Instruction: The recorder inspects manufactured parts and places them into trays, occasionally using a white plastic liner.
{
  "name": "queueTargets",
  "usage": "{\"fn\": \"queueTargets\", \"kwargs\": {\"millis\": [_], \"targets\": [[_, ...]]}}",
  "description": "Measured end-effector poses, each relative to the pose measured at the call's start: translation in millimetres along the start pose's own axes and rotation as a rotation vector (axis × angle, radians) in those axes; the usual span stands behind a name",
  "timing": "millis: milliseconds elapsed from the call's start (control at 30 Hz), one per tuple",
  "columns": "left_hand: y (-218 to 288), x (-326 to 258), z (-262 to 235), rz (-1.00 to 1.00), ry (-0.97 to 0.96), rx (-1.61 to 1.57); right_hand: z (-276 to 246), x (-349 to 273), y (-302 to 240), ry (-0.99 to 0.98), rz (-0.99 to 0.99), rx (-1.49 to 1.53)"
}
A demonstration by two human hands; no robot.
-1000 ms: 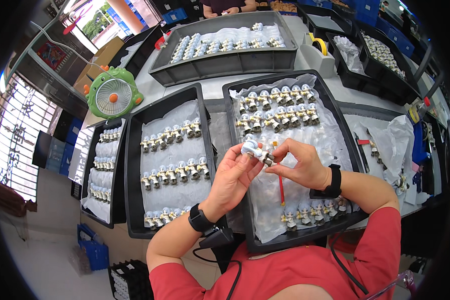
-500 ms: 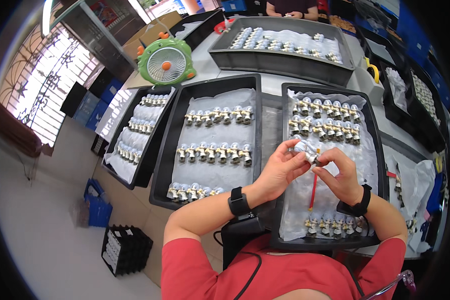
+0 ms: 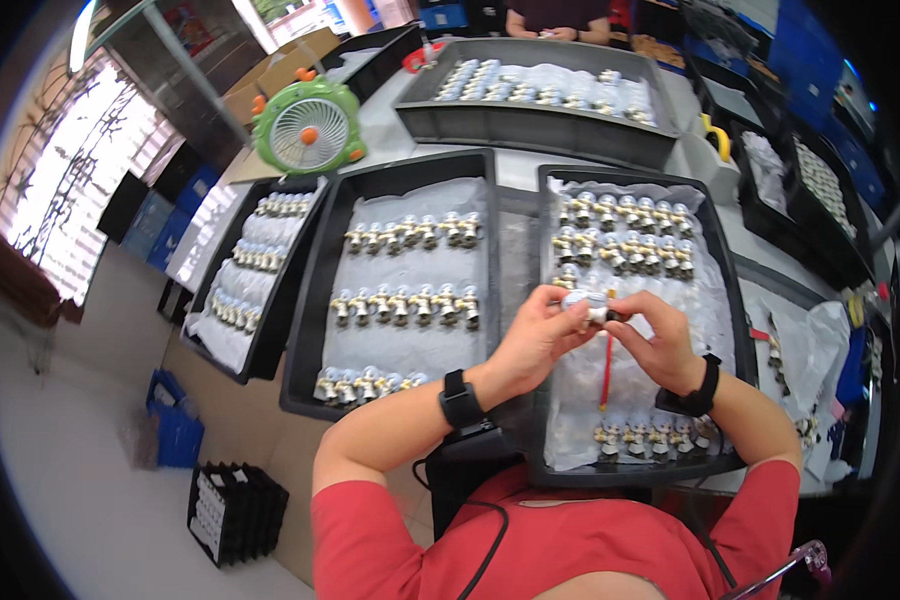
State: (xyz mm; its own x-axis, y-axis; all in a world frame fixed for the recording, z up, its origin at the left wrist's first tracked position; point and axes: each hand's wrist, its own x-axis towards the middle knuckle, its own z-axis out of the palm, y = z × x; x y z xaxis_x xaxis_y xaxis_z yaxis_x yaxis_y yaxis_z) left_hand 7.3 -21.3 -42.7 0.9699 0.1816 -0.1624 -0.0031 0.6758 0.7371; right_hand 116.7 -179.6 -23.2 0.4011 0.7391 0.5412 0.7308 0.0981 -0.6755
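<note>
In front of me, over the right black tray (image 3: pixel 735 330), both hands hold one small figurine (image 3: pixel 592 302) with a pale blue-white head and a dark base. My left hand (image 3: pixel 540 338) pinches it near the head between thumb and fingers. At its dark end, the fingertips of my right hand (image 3: pixel 662 335) are closed on it. A thin red stick (image 3: pixel 606 375) runs down just below the fingers; whether it lies in the tray or is touched by a hand I cannot tell. Similar figurines stand in rows (image 3: pixel 625 213) at the tray's far end and in another row (image 3: pixel 660 437) near me.
To the left are a middle black tray (image 3: pixel 492 250) and a slanted black tray (image 3: pixel 288 290), both with figurine rows on white sheets. A large grey bin (image 3: pixel 540 133) and a green fan (image 3: pixel 310 125) stand behind. Across the table is another person (image 3: pixel 560 22).
The view has shifted, so the trays appear farther left. The figurine has turned in my fingers and lies more level, its dark end toward my right hand.
</note>
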Motion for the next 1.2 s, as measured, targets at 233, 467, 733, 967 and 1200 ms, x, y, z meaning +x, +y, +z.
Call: {"fn": "queueTargets", "kwargs": {"millis": [233,467,733,967,1200], "targets": [[5,-1,3,0.024,0.017,0.093,-2,-2,1,-0.01,0.003,0.042],[5,-3,-1,0.049,-0.003,0.101,-2,-1,-2,-0.027,0.015,0.048],[8,-1,4,0.054,0.069,0.17,-4,0,5,-0.07,0.051,0.111],[14,-10,14,0.037,0.066,0.475,-5,4,9,-0.153,-0.012,0.121],[10,-10,23,0.01,-0.185,0.829,-95,16,-9,-0.408,0.138,-0.281]]}}
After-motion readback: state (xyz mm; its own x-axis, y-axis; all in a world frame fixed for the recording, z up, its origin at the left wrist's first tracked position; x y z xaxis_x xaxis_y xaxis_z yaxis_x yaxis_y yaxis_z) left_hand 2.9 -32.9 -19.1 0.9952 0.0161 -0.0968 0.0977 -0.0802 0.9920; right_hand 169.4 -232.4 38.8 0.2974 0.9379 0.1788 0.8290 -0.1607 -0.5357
